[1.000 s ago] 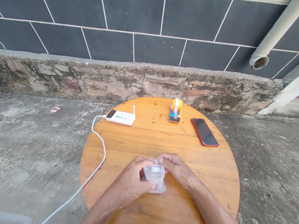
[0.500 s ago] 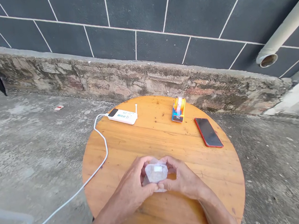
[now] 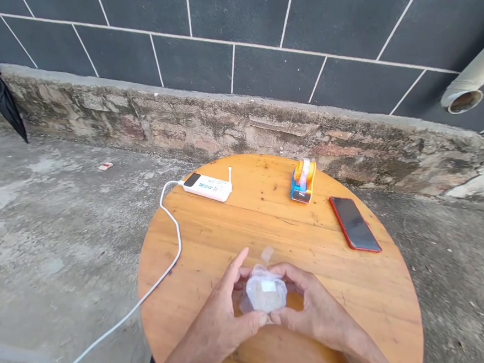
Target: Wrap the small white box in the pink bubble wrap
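Observation:
Near the front of the round wooden table [image 3: 213, 244], a small bundle in crinkled, see-through plastic wrap [image 3: 266, 293] sits between my hands. A pale, bright patch shows on its top. My left hand [image 3: 228, 307] curves round the left side, thumb at the near edge and index finger lifted away. On the other side, my right hand [image 3: 312, 298] grips the bundle with the thumb in front and bent fingers behind. Just beyond it is a small translucent piece [image 3: 267, 254]; whether it joins the wrap I cannot tell. The bundle's contents are blurred.
At the back of the table stands a blue and orange tape dispenser [image 3: 303, 183]. A red-edged phone [image 3: 355, 223] lies to the right. At the back left, a white device [image 3: 208, 187] trails a white cable [image 3: 178, 230] over the table's left edge. An umbrella [image 3: 4, 98] leans on the wall.
My left index finger has lifted off the bundle, and the wrap's top looks more crumpled. The small translucent piece now shows beyond it. The view has shifted, moving the table things rightward.

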`<state>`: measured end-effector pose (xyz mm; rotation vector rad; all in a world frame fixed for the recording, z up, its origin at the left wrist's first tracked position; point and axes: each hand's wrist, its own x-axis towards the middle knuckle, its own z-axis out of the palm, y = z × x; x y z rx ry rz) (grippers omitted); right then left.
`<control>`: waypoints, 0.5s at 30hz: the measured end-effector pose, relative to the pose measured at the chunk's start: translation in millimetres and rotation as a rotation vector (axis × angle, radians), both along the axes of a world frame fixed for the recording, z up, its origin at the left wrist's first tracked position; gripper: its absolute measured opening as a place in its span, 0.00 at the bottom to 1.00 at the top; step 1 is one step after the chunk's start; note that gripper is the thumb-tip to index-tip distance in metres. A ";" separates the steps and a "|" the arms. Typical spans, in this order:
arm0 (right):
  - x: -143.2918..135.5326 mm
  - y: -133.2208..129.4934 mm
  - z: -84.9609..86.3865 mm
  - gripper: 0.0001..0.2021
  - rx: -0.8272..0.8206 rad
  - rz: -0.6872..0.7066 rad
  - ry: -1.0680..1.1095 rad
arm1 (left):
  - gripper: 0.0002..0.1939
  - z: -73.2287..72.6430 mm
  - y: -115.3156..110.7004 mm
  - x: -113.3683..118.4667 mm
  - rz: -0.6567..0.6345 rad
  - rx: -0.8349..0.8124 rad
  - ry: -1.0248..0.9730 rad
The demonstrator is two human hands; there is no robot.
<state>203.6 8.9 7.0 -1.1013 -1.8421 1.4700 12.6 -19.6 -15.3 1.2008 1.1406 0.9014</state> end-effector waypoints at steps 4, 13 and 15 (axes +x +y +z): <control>-1.1 -1.2 3.1 0.19 -0.027 -0.046 -0.044 | 0.44 -12.8 -2.3 6.8 0.068 0.012 -0.053; -5.8 0.2 3.0 0.24 -0.113 -0.104 0.039 | 0.40 -26.4 -3.6 17.4 0.139 0.060 -0.178; -5.9 0.3 2.9 0.23 -0.125 -0.105 0.066 | 0.40 -26.2 -3.0 17.7 0.149 0.049 -0.178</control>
